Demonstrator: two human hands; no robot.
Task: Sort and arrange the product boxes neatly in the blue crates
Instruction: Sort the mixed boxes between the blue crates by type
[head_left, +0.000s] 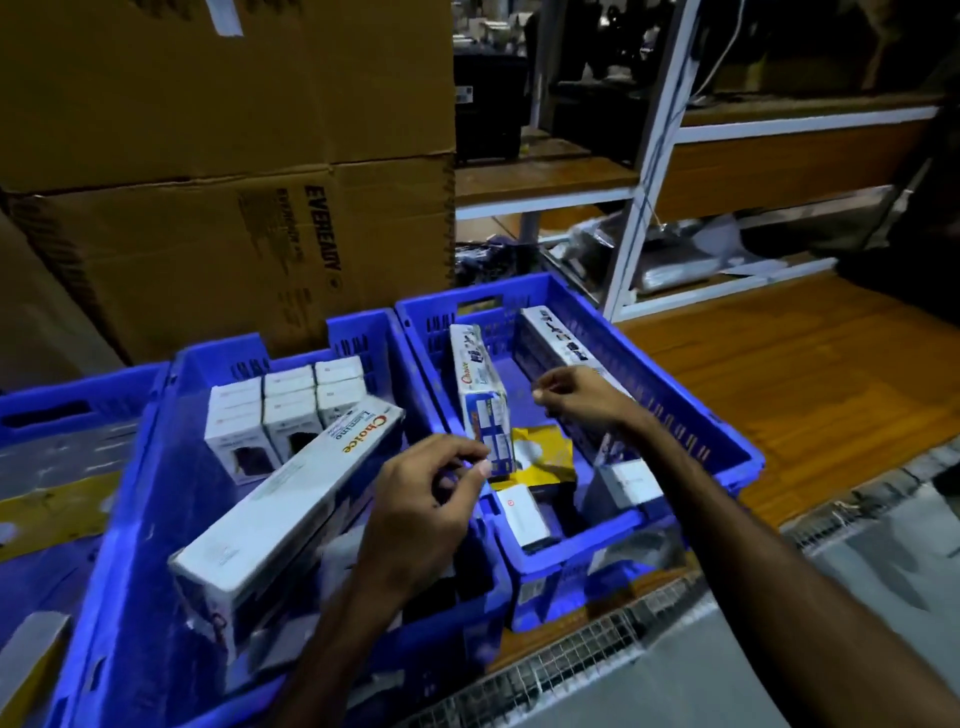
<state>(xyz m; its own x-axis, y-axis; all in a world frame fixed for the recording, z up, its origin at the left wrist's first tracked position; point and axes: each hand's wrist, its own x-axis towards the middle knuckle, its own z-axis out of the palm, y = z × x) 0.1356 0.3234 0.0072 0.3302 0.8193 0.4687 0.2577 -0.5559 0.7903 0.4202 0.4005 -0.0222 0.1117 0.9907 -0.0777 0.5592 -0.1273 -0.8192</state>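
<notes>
Two blue slotted plastic crates sit side by side on the worktop. In the left crate (156, 467), small white cardboard boxes (283, 410) stand packed upright at twelve o'clock, likely to save room, while a long white "Choice" carton (291, 483) lies tilted across them, seemingly not yet placed. In the right crate (675, 374), an upright "Choice" carton (480, 395) leans at nine o'clock and another long carton (558, 338) lies along the far wall. The left hand (431, 493) hovers with fingers loosely curled, thumb and forefinger nearly together, holding nothing I can see. The right hand (576, 395) is curled too; whether it holds anything, I cannot tell.
</notes>
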